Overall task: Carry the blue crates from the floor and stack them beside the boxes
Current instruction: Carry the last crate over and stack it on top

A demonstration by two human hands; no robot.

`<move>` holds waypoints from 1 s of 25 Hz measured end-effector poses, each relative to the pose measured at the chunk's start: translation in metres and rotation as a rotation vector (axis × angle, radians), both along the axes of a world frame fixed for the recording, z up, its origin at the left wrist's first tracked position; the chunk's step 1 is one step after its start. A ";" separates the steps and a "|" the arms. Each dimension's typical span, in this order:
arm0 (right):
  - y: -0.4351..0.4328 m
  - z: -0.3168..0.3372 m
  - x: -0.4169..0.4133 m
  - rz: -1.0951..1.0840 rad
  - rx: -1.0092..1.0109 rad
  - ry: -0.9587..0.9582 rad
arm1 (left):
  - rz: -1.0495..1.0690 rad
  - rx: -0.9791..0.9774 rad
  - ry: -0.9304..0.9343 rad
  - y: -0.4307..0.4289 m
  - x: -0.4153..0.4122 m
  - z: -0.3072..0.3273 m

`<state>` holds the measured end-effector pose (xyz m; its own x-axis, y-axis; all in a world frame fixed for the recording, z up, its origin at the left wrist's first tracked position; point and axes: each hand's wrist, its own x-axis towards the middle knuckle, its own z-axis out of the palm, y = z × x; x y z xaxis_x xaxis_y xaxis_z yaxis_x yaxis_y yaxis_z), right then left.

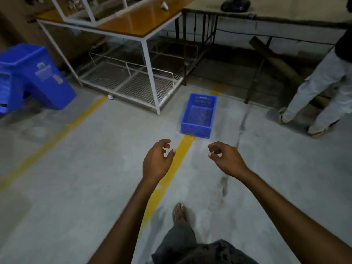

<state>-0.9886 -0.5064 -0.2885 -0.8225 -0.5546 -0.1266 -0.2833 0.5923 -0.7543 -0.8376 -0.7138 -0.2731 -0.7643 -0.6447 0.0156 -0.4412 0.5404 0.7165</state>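
A single blue crate (198, 115), open side up and empty, sits on the grey floor straight ahead, over the end of a yellow floor line. My left hand (157, 161) and my right hand (226, 159) are stretched out in front of me, short of the crate and not touching it. Both hands are empty with loosely curled, parted fingers. At the far left, a stack of blue crates (32, 77) leans tilted on the floor in front of brown cardboard boxes (17, 21).
A white metal-frame table (133, 25) with a wire-mesh lower shelf stands behind the crate on the left. A dark metal table (266, 18) stands to the right. Another person's legs (322, 88) are at the right edge. My foot (179, 212) steps forward.
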 end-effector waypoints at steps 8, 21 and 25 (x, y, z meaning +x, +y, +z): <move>-0.109 -0.008 -0.212 -0.199 -0.001 -0.077 | -0.091 0.236 -0.038 -0.137 -0.233 -0.007; -0.259 -0.249 -0.543 -0.181 0.328 -0.333 | 0.166 0.697 -0.074 -0.248 -0.554 -0.211; -0.290 -0.361 -0.607 -0.203 0.427 -0.338 | 0.261 0.786 -0.127 -0.271 -0.592 -0.311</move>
<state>-1.5959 -0.7960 -0.6498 -0.7821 -0.2323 -0.5782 0.0825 0.8811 -0.4657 -1.4297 -0.9847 -0.5842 -0.5545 -0.5882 -0.5886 -0.5854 -0.2270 0.7783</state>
